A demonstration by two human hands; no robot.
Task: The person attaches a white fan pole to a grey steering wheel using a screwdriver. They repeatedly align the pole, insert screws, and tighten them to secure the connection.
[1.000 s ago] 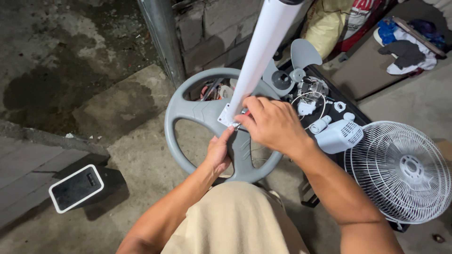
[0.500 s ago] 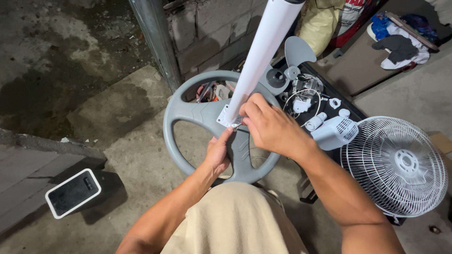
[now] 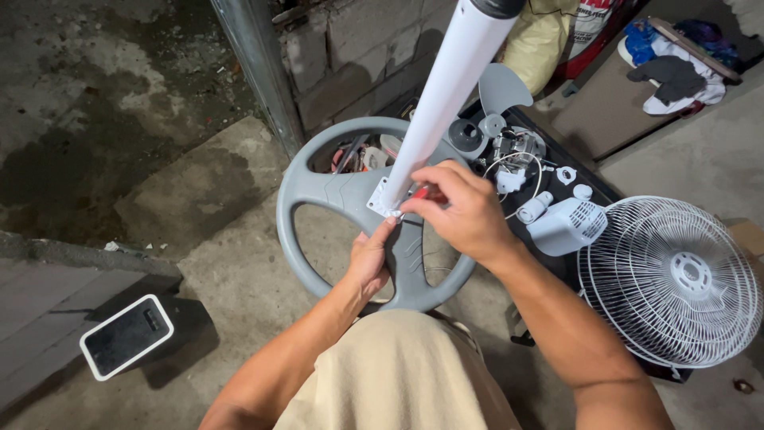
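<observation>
A grey ring-shaped fan base (image 3: 318, 189) lies on the concrete floor with a white pole (image 3: 440, 97) rising from its hub toward me. My left hand (image 3: 368, 259) grips a spoke of the base, thumb pressed by the pole's white foot plate (image 3: 382, 204). Just right of the pole's foot, my right hand (image 3: 461, 209) is closed on a red-handled screwdriver (image 3: 422, 192) whose tip points at the foot plate. My knee in tan cloth (image 3: 398, 374) fills the bottom middle.
A white wire fan guard (image 3: 676, 279) lies at the right. A white motor housing (image 3: 567, 225), a grey fan blade (image 3: 497, 95), wires and small parts sit on a dark tray (image 3: 589, 179). A black, white-edged device (image 3: 126, 334) rests bottom left. A metal post (image 3: 255, 64) and block wall stand behind.
My right hand has turned and shifted slightly right at the pole's foot, so the red screwdriver handle now shows between the fingers. My left hand keeps its grip on the base.
</observation>
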